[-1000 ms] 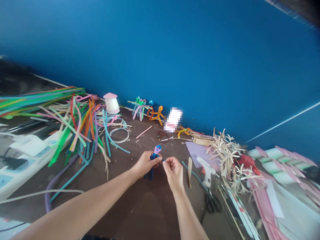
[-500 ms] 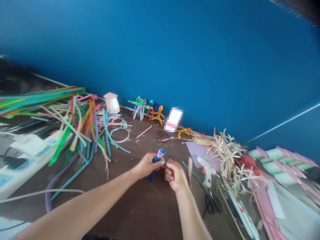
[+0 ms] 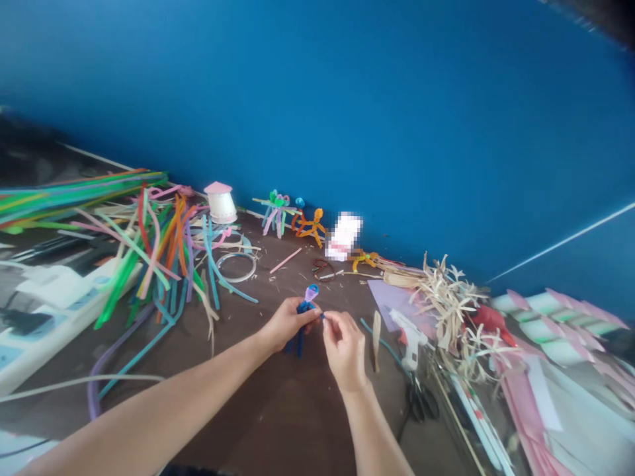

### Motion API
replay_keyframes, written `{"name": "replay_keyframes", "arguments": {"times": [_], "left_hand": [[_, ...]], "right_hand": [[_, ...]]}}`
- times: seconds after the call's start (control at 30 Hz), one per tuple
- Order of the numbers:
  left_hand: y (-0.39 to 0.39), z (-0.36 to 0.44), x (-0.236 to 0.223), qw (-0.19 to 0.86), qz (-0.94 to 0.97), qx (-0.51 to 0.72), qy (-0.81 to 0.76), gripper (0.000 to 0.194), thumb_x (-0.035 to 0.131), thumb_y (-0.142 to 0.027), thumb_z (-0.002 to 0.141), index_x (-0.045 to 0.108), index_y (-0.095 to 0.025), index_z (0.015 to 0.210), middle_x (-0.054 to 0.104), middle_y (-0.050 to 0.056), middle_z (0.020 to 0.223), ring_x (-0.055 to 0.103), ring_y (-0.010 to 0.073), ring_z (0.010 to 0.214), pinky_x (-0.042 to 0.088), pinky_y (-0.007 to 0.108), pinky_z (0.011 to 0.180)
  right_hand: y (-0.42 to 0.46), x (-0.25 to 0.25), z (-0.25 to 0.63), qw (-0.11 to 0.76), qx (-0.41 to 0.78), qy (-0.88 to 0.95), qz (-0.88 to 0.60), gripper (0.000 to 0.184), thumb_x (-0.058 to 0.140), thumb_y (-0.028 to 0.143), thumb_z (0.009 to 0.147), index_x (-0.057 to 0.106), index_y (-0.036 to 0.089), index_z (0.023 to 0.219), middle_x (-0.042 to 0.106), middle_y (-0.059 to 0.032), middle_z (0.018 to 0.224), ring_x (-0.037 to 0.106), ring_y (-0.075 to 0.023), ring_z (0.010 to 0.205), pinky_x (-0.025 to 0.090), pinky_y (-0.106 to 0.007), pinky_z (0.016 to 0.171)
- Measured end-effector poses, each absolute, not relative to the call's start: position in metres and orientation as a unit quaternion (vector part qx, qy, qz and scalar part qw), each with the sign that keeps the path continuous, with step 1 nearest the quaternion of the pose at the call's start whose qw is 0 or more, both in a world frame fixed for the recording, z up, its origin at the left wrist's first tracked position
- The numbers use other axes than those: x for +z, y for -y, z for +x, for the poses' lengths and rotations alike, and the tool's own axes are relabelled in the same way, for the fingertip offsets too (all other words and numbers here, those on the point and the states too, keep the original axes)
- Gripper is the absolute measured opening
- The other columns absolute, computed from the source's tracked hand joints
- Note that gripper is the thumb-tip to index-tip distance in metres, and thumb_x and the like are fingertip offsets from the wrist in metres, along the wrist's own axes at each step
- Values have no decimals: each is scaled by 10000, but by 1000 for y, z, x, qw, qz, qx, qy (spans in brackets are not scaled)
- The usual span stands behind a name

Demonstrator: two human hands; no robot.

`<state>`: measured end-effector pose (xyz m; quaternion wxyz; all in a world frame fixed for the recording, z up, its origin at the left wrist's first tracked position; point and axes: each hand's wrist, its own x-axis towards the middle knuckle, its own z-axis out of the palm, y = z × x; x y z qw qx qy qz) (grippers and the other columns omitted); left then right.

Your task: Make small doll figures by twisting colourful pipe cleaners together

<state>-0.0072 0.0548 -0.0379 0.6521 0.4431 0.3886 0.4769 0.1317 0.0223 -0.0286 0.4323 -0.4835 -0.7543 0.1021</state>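
A small blue pipe-cleaner figure with a looped blue head and a lilac patch is held upright over the dark table. My left hand is closed around its body, thumb and fingers pinching the middle. Two blue strands hang below that grip. On the other side, my right hand pinches the tip of a short blue strand that sticks out sideways from the figure. The fingertips of both hands are close together. Part of the figure is hidden by my left fingers.
Loose coloured pipe cleaners and a power strip lie at left. Finished pipe-cleaner figures stand by the blue wall. A glue gun, black-handled scissors and dried-husk flowers lie at right. A white paper-cup house stands behind.
The figure and my left hand have shifted slightly left and up. My right hand has turned, its fingers now stretched further toward the strand's tip.
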Motion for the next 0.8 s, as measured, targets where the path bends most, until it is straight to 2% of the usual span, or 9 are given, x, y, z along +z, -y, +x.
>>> {"name": "replay_keyframes", "arguments": {"times": [0.17,0.27,0.8], "left_hand": [[-55,-7,-40,652,441,480,-388,274,656,-363,634,563,-105,643,540,-17,525,432,61,428,362,191,443],[-55,-7,-40,654,439,481,-385,278,659,-367,626,565,-106,653,546,-16,538,433,61,434,366,192,447],[-54,-7,-42,601,501,471,-407,223,631,-331,652,574,-116,675,480,-48,465,429,70,431,364,194,474]], "right_hand": [[-24,-30,133,392,23,771,-502,180,461,190,833,611,176,932,596,-49,729,574,-142,654,445,-236,618],[-24,-31,133,382,16,766,-517,178,454,197,833,608,169,918,580,-40,702,562,-140,630,436,-239,610],[-24,-32,125,454,269,626,-574,57,527,222,723,555,173,710,550,5,577,488,-119,507,401,-226,509]]}}
